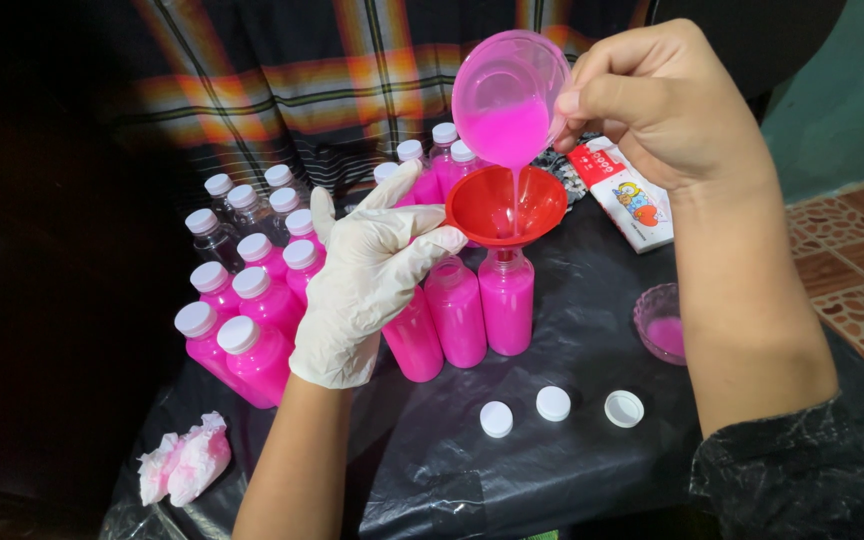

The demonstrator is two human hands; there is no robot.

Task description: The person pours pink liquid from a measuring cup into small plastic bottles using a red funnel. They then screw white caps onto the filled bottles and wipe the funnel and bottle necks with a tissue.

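Gripping the red funnel [505, 205] by its rim, the gloved left hand [367, 280] steadied it on one of three uncapped pink bottles [505, 300]. Nearest lay three white caps [553, 403]. Farther up, the bare right hand [667, 100] tipped one pink cup [507, 95], pouring pink liquid.

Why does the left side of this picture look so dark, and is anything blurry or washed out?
Head view: light falls on the middle, so the pink bottles, red funnel and both hands, the gloved left hand and bare right hand, look bright and sharp; the far left sinks into near-black shadow; the checked cloth behind is soft and smeared; the black plastic sheet shows faint glare.
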